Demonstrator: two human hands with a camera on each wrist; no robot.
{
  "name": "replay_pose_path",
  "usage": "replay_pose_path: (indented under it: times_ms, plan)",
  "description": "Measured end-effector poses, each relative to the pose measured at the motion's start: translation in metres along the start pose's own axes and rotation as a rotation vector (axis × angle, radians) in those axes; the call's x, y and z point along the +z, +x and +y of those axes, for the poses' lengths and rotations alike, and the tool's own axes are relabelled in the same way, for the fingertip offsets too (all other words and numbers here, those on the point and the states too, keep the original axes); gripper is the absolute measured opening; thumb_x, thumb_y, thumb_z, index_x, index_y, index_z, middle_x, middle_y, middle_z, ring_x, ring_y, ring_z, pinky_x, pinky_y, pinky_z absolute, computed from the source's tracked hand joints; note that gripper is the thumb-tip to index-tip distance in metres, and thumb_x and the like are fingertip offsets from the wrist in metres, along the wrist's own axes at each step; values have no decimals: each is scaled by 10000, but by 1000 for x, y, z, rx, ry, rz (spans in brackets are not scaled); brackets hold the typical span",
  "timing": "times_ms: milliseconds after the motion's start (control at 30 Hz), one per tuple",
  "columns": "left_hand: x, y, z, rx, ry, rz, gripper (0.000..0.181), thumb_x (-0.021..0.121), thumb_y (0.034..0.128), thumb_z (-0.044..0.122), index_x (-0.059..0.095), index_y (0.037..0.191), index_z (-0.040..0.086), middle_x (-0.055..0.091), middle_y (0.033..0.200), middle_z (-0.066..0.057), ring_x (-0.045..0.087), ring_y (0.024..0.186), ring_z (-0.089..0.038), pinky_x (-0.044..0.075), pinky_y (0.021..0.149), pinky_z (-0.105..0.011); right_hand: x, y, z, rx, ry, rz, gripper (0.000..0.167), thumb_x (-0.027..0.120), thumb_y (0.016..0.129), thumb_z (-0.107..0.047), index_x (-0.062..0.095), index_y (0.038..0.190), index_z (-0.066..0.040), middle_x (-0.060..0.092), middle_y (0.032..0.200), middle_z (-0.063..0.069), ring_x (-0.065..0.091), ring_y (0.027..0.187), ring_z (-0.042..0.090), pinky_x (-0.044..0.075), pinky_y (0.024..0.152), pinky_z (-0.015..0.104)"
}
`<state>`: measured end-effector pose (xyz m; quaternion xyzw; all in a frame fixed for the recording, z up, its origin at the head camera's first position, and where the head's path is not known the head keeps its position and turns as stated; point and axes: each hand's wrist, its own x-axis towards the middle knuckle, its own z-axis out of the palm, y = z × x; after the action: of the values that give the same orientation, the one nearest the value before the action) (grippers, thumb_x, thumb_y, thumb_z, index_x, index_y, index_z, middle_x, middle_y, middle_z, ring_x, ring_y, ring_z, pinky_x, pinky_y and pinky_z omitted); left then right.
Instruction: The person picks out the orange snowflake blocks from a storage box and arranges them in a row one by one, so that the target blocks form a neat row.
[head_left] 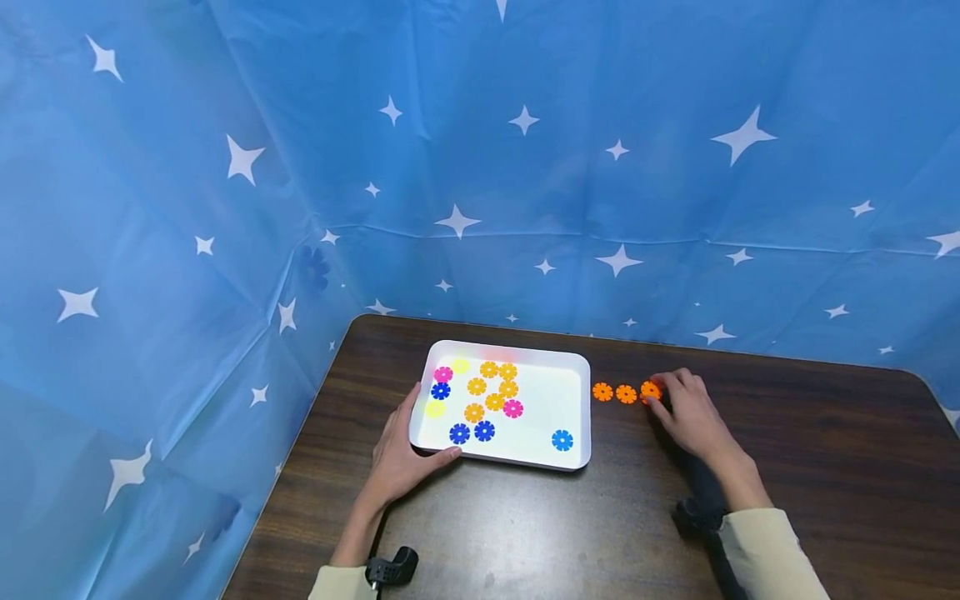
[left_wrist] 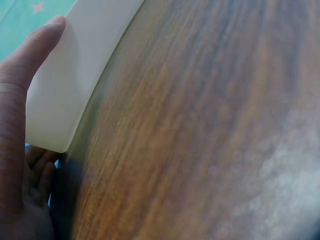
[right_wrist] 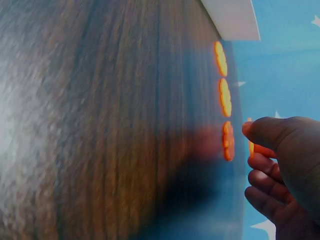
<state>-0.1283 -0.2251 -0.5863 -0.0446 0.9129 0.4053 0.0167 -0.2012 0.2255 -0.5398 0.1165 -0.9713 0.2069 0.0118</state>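
A white tray point(head_left: 540, 458) holds notched plastic snowflake discs in yellow, pink, orange-yellow and blue. My left hand point(head_left: 401, 458) grips its near left corner, the thumb along the front wall and the fingers at the left side. In the left wrist view that thumb presses the tray's wall point(left_wrist: 82, 75). Right of the tray, orange snowflake discs point(head_left: 603, 392) lie in a row; three show in the right wrist view. Over the row's right end, my right hand point(head_left: 686, 412) pinches another orange snowflake disc point(right_wrist: 251, 145) between thumb and forefinger, apart from the lying disc point(right_wrist: 228, 141).
The dark wooden table point(head_left: 510, 533) runs up to a blue curtain point(head_left: 570, 175) with white stars at the back and left. Inside the tray, a light blue disc point(head_left: 562, 440) lies apart near the front right corner.
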Motion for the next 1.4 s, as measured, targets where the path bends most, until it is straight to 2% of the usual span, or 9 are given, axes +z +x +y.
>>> replay_pose_path:
  times_ms: [433, 867, 1400]
  plan:
    - [0, -1, 1, -11, -7, -6, 1195, 837, 684, 671, 105, 1605, 462, 322, 1655, -25, 381, 1442, -297, 331, 1124, -694, 0, -11, 17, 33, -6, 15, 387, 636, 1005, -174, 586, 1285, 89, 560, 1205, 291, 510, 1077, 427, 474, 925, 596]
    - [1, 0, 0, -6, -10, 3, 1194, 837, 681, 679, 109, 1603, 465, 328, 1651, -24, 385, 1440, -294, 334, 1117, -695, 0, -16, 22, 65, -38, 46, 383, 637, 1006, -180, 600, 1255, 110, 559, 1183, 309, 516, 1074, 464, 462, 925, 618]
    - [1, -1, 0, -4, 2, 5, 1197, 830, 682, 689, 99, 1603, 469, 330, 1651, -13, 397, 1429, -282, 358, 1114, -671, -2, -16, 22, 80, -37, 32, 404, 649, 1003, -185, 599, 1270, 114, 566, 1174, 296, 524, 1050, 436, 479, 898, 590]
